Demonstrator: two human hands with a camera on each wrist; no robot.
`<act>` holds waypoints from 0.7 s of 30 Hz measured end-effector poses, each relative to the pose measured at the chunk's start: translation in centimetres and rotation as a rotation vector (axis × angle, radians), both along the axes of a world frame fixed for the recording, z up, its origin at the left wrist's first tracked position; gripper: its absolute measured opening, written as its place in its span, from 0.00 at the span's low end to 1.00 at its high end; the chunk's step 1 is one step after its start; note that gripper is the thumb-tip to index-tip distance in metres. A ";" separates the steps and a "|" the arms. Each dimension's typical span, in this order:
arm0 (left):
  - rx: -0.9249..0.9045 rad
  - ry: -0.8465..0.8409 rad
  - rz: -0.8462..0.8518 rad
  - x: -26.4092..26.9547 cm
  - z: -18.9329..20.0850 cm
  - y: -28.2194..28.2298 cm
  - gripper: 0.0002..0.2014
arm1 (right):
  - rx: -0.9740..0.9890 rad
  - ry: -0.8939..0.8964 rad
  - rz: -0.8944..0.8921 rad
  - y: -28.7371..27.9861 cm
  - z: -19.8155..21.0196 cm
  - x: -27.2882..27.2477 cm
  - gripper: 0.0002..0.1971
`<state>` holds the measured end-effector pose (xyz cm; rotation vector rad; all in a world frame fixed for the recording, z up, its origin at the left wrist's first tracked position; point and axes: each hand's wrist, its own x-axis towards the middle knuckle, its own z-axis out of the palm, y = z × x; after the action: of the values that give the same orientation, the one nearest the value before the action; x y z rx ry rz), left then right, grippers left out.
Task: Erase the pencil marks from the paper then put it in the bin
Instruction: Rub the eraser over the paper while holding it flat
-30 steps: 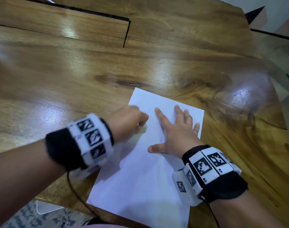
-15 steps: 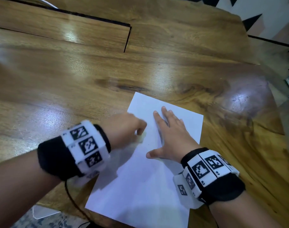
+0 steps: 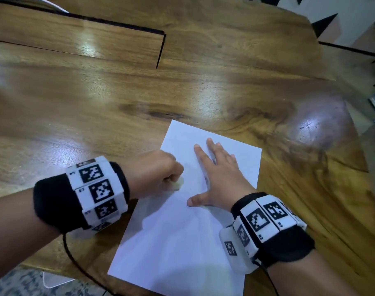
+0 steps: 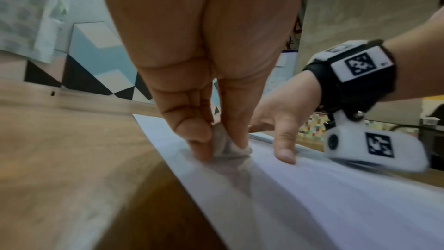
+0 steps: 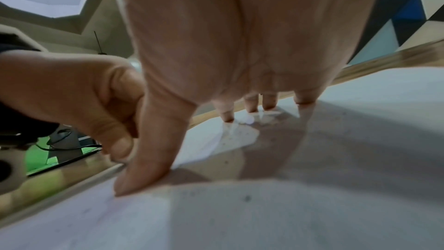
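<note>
Pinching the eraser (image 4: 224, 144), the left hand (image 3: 154, 169) rubs the paper (image 3: 182, 242). The right hand (image 3: 218, 176) presses flat, fingers straight. Rubbing hard near the edge could crumple or tear it.

Left hand (image 4: 204, 75) pinches eraser (image 4: 225, 145) on paper (image 4: 312, 206) near its left edge — right hand (image 4: 278, 119) presses flat beside it.

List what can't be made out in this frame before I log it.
- Pencil marks: none plainly legible on the paper; head view too coarse, wrist views blurred and shadowed.
- Eraser: mostly covered by the left hand; its shape is unclear.
- Paper under the right hand: hidden by the flat palm.
- Bin: in no view.
- Paper's near corner: cut off by the head view's bottom edge.
</note>
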<state>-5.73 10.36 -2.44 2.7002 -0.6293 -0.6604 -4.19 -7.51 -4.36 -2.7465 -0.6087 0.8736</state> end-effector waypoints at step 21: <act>-0.090 -0.165 0.257 5.7 -0.5 -1.2 0.02 | -0.026 -0.011 -0.007 0.3 0.2 0.0 0.65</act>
<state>-0.02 9.18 -2.93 2.7042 -0.3297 -0.3391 -4.17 -7.23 -4.11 -2.7769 -0.5937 0.8721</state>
